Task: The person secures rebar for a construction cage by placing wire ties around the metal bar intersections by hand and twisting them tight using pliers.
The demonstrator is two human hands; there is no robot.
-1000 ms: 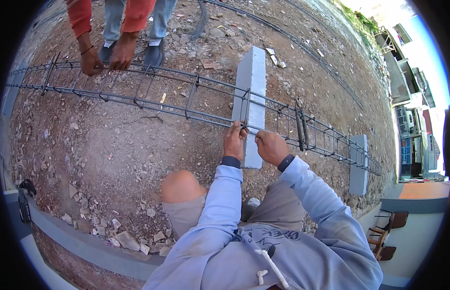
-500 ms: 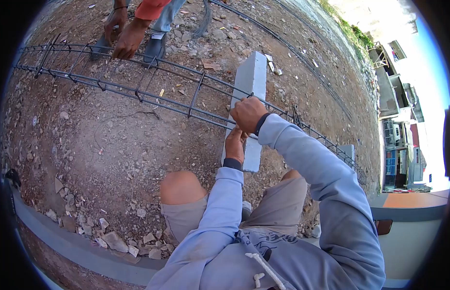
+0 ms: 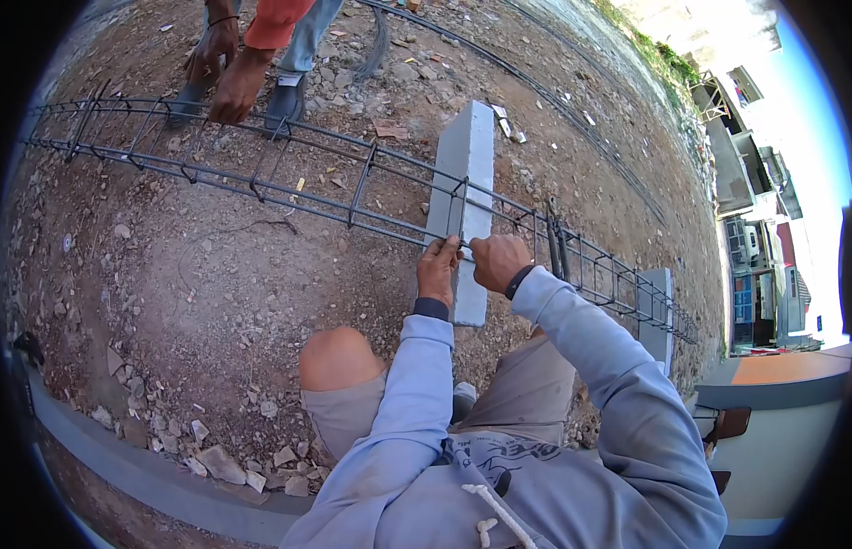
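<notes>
Since the earlier frame, the right hand [image 3: 501, 262] has swung off the left hand [image 3: 439, 273] to just beside it. The cage [image 3: 359, 188] lies across a block [image 3: 455, 146]; at its near edge the left hand pinches, while the right hand curls closed, what it grips hidden. Good form would be steadying the joint, working close in, not tugging the steel. Farther off, a co-worker's hand [image 3: 242, 90] is at the far edge.

The person's hoodie [image 3: 399, 517] is pale blue-grey, with dark cuffs [image 3: 432, 308] just behind the hands [image 3: 436, 274], dark chest lettering [image 3: 536, 450], a white drawstring [image 3: 502, 508]; below the hands, tan shorts [image 3: 351, 403].
</notes>
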